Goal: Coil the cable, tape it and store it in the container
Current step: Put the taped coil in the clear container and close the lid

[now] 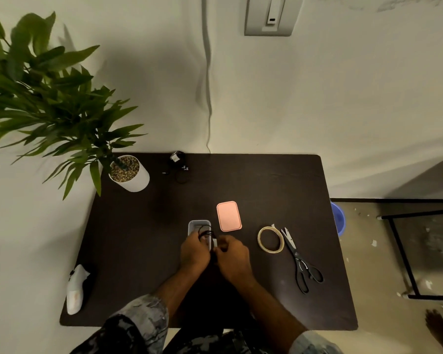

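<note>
A small clear container [197,224] stands open in the middle of the dark table [138,238]. A coiled black cable [206,232] lies over its near half. My left hand [194,251] grips the coil from the left, over the container. My right hand [232,256] pinches the coil's right side, where a small white piece shows between the fingers. The container's pink lid [229,216] lies flat just to the right of it. A roll of tape [270,239] and black-handled scissors [301,261] lie further right.
A potted plant in a white pot [129,175] stands at the back left corner. Another black cable bundle [178,164] lies at the back edge. A white object [76,290] lies at the front left. Off the table to the right are a blue tub [339,219] and a black frame.
</note>
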Tool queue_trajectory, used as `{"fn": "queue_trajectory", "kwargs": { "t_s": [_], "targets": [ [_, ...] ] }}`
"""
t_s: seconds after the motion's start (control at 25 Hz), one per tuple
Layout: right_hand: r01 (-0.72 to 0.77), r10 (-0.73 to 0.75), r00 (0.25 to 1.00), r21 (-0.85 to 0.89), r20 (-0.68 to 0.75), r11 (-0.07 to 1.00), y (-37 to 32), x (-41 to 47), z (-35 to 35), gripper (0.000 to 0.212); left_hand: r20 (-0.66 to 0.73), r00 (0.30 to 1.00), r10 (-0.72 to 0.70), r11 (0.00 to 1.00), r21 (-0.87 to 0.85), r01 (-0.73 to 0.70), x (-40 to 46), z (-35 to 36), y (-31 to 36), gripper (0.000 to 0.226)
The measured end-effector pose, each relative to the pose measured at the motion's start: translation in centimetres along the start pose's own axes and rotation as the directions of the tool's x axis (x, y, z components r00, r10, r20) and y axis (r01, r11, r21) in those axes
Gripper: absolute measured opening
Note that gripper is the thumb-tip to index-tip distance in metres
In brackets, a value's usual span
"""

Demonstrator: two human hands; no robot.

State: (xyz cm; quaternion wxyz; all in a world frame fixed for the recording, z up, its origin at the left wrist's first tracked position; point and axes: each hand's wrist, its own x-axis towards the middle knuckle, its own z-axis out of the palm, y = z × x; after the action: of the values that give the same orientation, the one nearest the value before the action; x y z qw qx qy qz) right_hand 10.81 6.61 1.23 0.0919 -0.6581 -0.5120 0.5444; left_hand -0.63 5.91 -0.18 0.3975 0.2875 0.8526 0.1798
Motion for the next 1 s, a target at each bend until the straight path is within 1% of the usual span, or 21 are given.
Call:
{"fn": "queue_trajectory", "kwargs": {
  "t_s": [0.12, 0.2, 0.28, 0.36, 0.44, 0.56, 0.64, 0.76, 0.8, 0.88, 1.0],
  "targets": [
    [0.011, -0.009, 1.0, -0.063, 0.029, 0.998, -1.7, 1.3, 1.8, 0.024, 0.011, 1.0, 0.003, 0.995, 0.104, -0.005, 2.6, -1.3, -0.5, 0.034],
    [0.004, -0.004, 1.0, -0.115, 0.005, 0.993, -2.4, 2.2, 2.7, 0.018, 0.053, 0.998, 0.023, 0.997, 0.076, -0.027, 3.6, -1.7, -0.5, 0.033],
    [-0.013, 0.012, 1.0, -0.16, -0.003, 0.987, -2.8, 3.0, 3.3, 0.018, 0.101, 0.994, 0.05, 0.997, 0.048, -0.055, 4.0, -1.9, -0.3, 0.031],
    [-0.03, 0.031, 1.0, -0.214, 0.001, 0.976, -2.9, 3.7, 3.6, 0.02, 0.143, 0.989, 0.02, 1.0, 0.022, -0.023, 4.6, -1.8, -0.4, 0.03],
    [-0.051, 0.053, 0.999, -0.239, -0.001, 0.97, -2.7, 4.2, 3.8, 0.02, 0.172, 0.985, -0.022, 0.999, 0.037, 0.016, 5.2, -1.4, -0.9, 0.03],
    [-0.075, 0.073, 0.997, -0.261, -0.019, 0.962, -2.6, 4.6, 3.9, 0.019, 0.202, 0.979, -0.006, 0.993, 0.117, -0.018, 5.6, -1.4, -1.2, 0.033],
    [-0.068, 0.07, 0.998, -0.315, -0.005, 0.947, -2.8, 4.9, 4.1, 0.021, 0.191, 0.982, 0.013, 0.993, 0.112, -0.035, 5.7, -1.6, -1.2, 0.035],
    [-0.013, 0.054, 0.995, -0.425, 0.085, 0.905, -3.1, 4.9, 4.5, 0.023, 0.182, 0.983, 0.032, 0.998, 0.05, -0.042, 5.8, -1.8, -1.2, 0.045],
    [0.009, 0.036, 0.995, -0.444, 0.093, 0.896, -3.0, 4.9, 4.6, 0.023, 0.19, 0.981, 0.045, 0.997, 0.055, -0.057, 5.7, -1.7, -1.2, 0.044],
    [0.05, -0.011, 0.996, -0.46, 0.086, 0.887, -2.6, 4.9, 4.7, 0.023, 0.195, 0.979, 0.056, 0.989, 0.127, -0.082, 5.4, -1.5, -0.9, 0.041],
    [0.127, -0.08, 0.99, -0.515, 0.113, 0.848, -2.0, 4.6, 4.7, 0.033, 0.187, 0.981, 0.054, 0.985, 0.151, -0.083, 4.6, -1.3, -0.8, 0.047]
  ]
}}
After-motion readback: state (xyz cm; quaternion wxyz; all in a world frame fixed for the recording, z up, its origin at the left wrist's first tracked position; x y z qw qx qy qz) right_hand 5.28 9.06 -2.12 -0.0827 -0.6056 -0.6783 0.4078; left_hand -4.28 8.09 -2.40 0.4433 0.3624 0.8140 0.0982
